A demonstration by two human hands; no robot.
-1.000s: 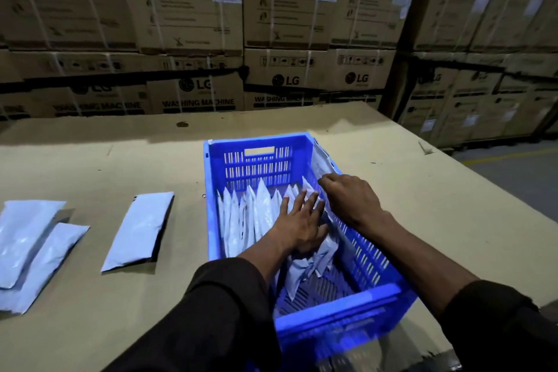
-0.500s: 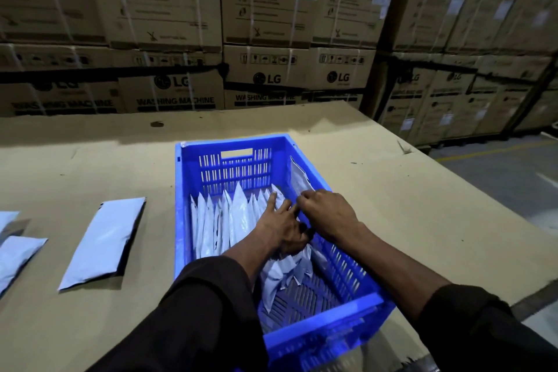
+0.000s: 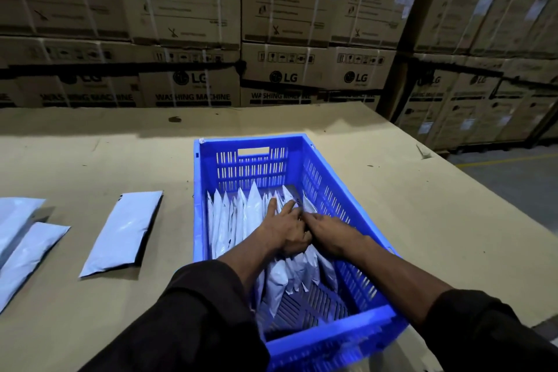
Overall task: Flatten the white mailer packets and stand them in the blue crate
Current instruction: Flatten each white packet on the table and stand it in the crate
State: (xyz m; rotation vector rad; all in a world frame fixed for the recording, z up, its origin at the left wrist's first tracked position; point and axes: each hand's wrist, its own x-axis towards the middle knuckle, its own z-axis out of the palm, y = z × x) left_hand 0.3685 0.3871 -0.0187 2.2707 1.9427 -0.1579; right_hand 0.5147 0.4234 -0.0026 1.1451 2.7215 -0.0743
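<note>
Head view: both hands reach into the blue crate (image 3: pixel 338 335); left hand (image 3: pixel 282 231) spread flat on standing white mailer packets (image 3: pixel 238 217), right hand (image 3: pixel 327 234) pinching 1 by the crate's right wall. The crate's near floor lies bare. 3 flat mailers (image 3: pixel 120 232) lie left of the crate on the counter (image 3: pixel 392 190).

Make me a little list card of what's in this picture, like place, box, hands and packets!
place: cardboard-covered table in front of stacked cartons
box: blue crate on the table
in the box: white packets standing in a row
left hand: inside the crate, pressing on the packets
right hand: inside the crate, touching the left hand
still outside: three flat packets lying on the table, left of the crate
</note>
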